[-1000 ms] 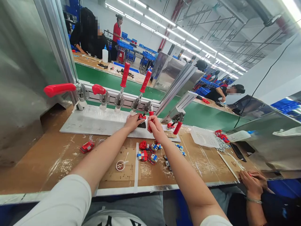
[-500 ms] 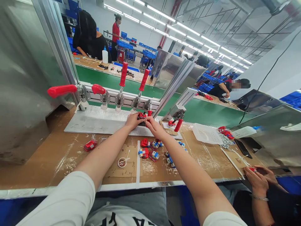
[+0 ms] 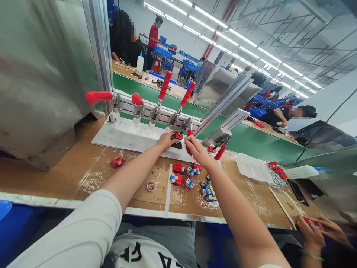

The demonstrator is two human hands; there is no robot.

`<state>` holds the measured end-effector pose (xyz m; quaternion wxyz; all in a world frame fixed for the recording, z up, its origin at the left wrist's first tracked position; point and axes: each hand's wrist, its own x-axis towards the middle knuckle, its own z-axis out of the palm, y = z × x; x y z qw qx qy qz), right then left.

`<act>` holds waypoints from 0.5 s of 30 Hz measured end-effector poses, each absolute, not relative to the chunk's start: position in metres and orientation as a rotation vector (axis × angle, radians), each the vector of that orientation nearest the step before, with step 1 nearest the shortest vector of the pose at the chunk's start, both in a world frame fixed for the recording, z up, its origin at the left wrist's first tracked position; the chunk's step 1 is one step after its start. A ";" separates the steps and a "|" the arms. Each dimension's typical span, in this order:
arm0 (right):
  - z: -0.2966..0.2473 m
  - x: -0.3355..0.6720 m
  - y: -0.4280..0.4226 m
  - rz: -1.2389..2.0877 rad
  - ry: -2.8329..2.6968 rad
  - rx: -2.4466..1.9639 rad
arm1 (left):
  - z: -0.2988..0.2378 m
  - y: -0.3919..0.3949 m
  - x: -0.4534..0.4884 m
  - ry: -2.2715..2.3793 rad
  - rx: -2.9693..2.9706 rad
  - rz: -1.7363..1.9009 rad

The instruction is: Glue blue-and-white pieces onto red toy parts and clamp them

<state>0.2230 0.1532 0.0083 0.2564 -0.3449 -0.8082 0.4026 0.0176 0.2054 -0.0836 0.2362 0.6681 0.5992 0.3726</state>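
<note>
My left hand (image 3: 166, 140) has its fingers closed at the side of a small red plastic part (image 3: 177, 136), which sits on a dark block (image 3: 176, 144) on the metal base plate (image 3: 128, 134). My right hand (image 3: 196, 149) is wrapped round the lowered red handle of a toggle clamp (image 3: 190, 133), just right of that part. The clamp's metal arm (image 3: 184, 125) reaches over the red part; whether it presses on it I cannot tell. Nearer me lie several red parts with blue, white and yellow blocks (image 3: 187, 184), and a lone red part (image 3: 117, 161) rests to the left.
More toggle clamps with red handles (image 3: 165, 85) line the metal rail. A small cup with a swab (image 3: 151, 185) stands on cardboard. To the right are a clear plastic tray (image 3: 248, 167), a white bottle (image 3: 302, 171) and a co-worker's hands (image 3: 312, 232) holding a red part.
The view has swung, shifting the bench rightward in the picture. My right hand has moved away from my left and now wraps the clamp handle more fully. My left hand stays at the red part.
</note>
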 end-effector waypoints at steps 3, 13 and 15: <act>0.020 0.220 0.149 1.174 -2.084 -0.932 | -0.086 0.208 0.019 1.658 1.819 1.013; 0.009 0.220 0.150 1.156 -2.143 -0.946 | -0.087 0.208 0.019 1.676 1.831 1.000; 0.008 0.220 0.150 1.138 -2.165 -0.954 | -0.087 0.209 0.019 1.686 1.827 0.996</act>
